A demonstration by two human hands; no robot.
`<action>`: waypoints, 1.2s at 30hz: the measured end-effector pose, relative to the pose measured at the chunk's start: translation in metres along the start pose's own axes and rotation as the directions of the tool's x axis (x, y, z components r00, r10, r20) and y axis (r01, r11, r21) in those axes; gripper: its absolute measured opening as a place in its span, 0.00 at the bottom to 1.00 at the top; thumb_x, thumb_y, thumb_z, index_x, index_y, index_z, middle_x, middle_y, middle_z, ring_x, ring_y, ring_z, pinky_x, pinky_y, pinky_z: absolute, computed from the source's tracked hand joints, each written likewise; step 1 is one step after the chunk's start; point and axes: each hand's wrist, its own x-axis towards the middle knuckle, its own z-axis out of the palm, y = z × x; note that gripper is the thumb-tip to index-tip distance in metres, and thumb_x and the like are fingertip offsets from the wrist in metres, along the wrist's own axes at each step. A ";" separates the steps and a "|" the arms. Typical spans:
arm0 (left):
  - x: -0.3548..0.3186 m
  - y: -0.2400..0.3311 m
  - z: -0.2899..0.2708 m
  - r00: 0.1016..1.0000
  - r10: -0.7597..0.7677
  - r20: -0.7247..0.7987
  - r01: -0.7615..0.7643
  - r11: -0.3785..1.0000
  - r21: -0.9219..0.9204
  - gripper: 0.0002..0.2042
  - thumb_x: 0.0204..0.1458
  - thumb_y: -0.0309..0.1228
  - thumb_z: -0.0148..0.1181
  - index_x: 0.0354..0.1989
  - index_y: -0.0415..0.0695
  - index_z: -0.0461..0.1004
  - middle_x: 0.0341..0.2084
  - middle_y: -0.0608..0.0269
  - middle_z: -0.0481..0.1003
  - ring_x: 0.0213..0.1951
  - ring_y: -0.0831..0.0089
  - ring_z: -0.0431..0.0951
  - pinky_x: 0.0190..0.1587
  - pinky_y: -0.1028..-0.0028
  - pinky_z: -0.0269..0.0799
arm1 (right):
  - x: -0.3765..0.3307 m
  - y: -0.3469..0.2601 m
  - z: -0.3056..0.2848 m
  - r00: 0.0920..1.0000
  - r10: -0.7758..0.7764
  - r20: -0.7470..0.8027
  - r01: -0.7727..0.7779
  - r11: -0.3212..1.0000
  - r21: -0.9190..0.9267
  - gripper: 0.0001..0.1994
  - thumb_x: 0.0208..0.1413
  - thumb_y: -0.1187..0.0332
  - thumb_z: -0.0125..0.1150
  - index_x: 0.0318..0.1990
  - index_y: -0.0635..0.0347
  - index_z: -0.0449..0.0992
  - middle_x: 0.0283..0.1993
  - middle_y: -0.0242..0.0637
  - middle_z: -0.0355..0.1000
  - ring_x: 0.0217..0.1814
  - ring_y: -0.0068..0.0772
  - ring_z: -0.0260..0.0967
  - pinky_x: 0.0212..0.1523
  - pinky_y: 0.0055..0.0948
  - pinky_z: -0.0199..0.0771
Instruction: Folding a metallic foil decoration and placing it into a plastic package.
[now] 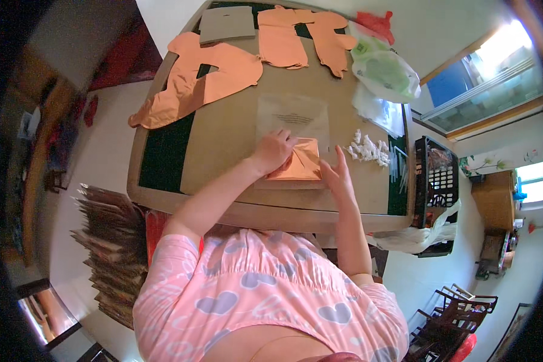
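A folded, shiny rose-gold foil balloon (303, 161) lies in a squarish packet near the front middle of the table. My left hand (273, 152) is closed at its left edge, the fingertips bent down onto the foil. Beside the right edge is my right hand (339, 178), with thumb and forefinger spread apart and the thumb close to the foil. A clear plastic bag (292, 111) with dark print lies flat just beyond the foil and seems to run under it. Whether the foil is partly inside the bag I cannot tell.
Flat foil balloons (226, 63) spread along the far side, beside grey card (228, 25). To the right are white twisted pieces (368, 149), thin clear straws (396, 166) and plastic bags (383, 75). A black crate (435, 172) stands beyond the right edge; stacked packets (111, 253) stand left.
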 end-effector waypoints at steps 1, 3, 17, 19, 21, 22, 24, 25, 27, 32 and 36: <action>-0.001 0.001 0.001 1.000 -0.025 -0.014 0.026 0.999 0.019 0.04 0.48 0.30 0.53 0.29 0.44 0.73 0.29 0.58 0.71 0.36 0.62 0.74 0.37 0.63 0.74 | -0.004 0.003 -0.007 1.000 0.000 0.002 0.000 1.000 -0.005 0.48 0.46 0.83 0.65 0.71 0.58 0.39 0.62 0.50 0.59 0.45 0.32 0.71 0.42 0.20 0.72; 0.001 0.004 -0.003 0.998 -0.061 0.015 0.061 0.998 -0.008 0.04 0.48 0.30 0.54 0.30 0.44 0.74 0.30 0.58 0.71 0.37 0.61 0.74 0.37 0.63 0.74 | -0.019 0.014 -0.023 0.931 -0.244 0.270 0.270 0.960 -0.066 0.48 0.45 0.84 0.63 0.72 0.51 0.41 0.68 0.48 0.54 0.55 0.31 0.67 0.41 0.18 0.72; -0.005 -0.037 0.007 0.802 -0.583 0.131 0.435 0.419 -0.797 0.17 0.60 0.40 0.51 0.48 0.40 0.72 0.46 0.53 0.73 0.49 0.59 0.73 0.50 0.68 0.70 | -0.027 0.019 0.028 0.507 -0.668 0.545 0.765 0.058 -0.641 0.26 0.52 0.78 0.52 0.62 0.54 0.66 0.66 0.44 0.61 0.69 0.45 0.56 0.68 0.49 0.52; -0.022 -0.053 0.001 0.524 -0.846 0.097 0.370 0.123 -0.921 0.24 0.62 0.47 0.46 0.55 0.38 0.67 0.49 0.56 0.73 0.53 0.64 0.71 0.56 0.67 0.65 | -0.023 0.012 0.034 0.477 -0.737 0.479 0.760 0.072 -0.646 0.25 0.54 0.78 0.51 0.61 0.55 0.67 0.64 0.44 0.63 0.68 0.46 0.57 0.67 0.47 0.55; -0.028 -0.034 -0.006 0.520 -0.798 0.304 0.212 -0.224 -0.951 0.25 0.62 0.49 0.45 0.56 0.40 0.67 0.51 0.57 0.72 0.53 0.63 0.71 0.57 0.65 0.64 | -0.027 0.005 0.040 0.497 -0.781 0.377 0.743 0.159 -0.651 0.23 0.56 0.81 0.47 0.60 0.56 0.68 0.62 0.44 0.65 0.67 0.46 0.59 0.66 0.43 0.58; -0.031 -0.021 -0.008 0.551 -0.681 0.482 0.049 -0.550 -0.833 0.27 0.61 0.52 0.44 0.58 0.42 0.66 0.53 0.57 0.71 0.53 0.63 0.71 0.59 0.63 0.63 | -0.024 0.005 0.043 0.491 -0.783 0.382 0.748 0.155 -0.646 0.23 0.56 0.81 0.47 0.60 0.56 0.68 0.62 0.44 0.65 0.67 0.46 0.59 0.66 0.43 0.58; -0.018 0.012 -0.029 0.602 -0.648 0.467 0.075 -0.536 -0.841 0.31 0.60 0.58 0.38 0.61 0.46 0.64 0.56 0.59 0.68 0.54 0.63 0.71 0.60 0.59 0.61 | -0.020 0.008 0.046 0.503 -0.780 0.372 0.770 0.208 -0.603 0.25 0.55 0.83 0.46 0.61 0.55 0.68 0.63 0.44 0.64 0.68 0.46 0.58 0.66 0.40 0.58; -0.009 0.023 -0.038 0.633 -0.595 0.495 -0.012 -0.647 -0.763 0.33 0.60 0.60 0.35 0.62 0.46 0.62 0.57 0.59 0.67 0.55 0.63 0.70 0.60 0.59 0.62 | -0.019 0.008 0.048 0.501 -0.783 0.370 0.768 0.204 -0.607 0.25 0.55 0.83 0.46 0.61 0.55 0.68 0.63 0.44 0.64 0.68 0.46 0.58 0.66 0.40 0.58; -0.008 0.024 -0.031 0.707 -0.544 0.452 -0.097 -0.708 -0.700 0.35 0.60 0.62 0.30 0.63 0.46 0.59 0.58 0.59 0.67 0.58 0.64 0.67 0.60 0.59 0.62 | -0.017 0.008 0.056 0.536 -0.774 0.337 0.759 0.267 -0.594 0.27 0.53 0.84 0.45 0.61 0.54 0.67 0.63 0.44 0.64 0.68 0.46 0.58 0.66 0.39 0.58; -0.010 0.049 -0.027 0.728 -0.527 0.439 0.002 -0.639 -0.769 0.32 0.61 0.59 0.32 0.63 0.46 0.59 0.57 0.59 0.67 0.58 0.64 0.67 0.59 0.61 0.63 | -0.003 0.006 0.061 0.536 -0.812 0.230 0.725 0.304 -0.618 0.25 0.52 0.80 0.45 0.60 0.58 0.67 0.63 0.51 0.63 0.66 0.53 0.59 0.66 0.44 0.57; -0.015 0.065 -0.024 0.686 -0.520 0.508 0.105 -0.621 -0.777 0.22 0.61 0.40 0.46 0.61 0.44 0.61 0.55 0.60 0.67 0.56 0.67 0.68 0.58 0.64 0.65 | -0.001 -0.001 0.060 0.569 -0.806 0.166 0.703 0.372 -0.606 0.24 0.53 0.79 0.45 0.60 0.58 0.68 0.63 0.51 0.63 0.66 0.53 0.59 0.66 0.44 0.57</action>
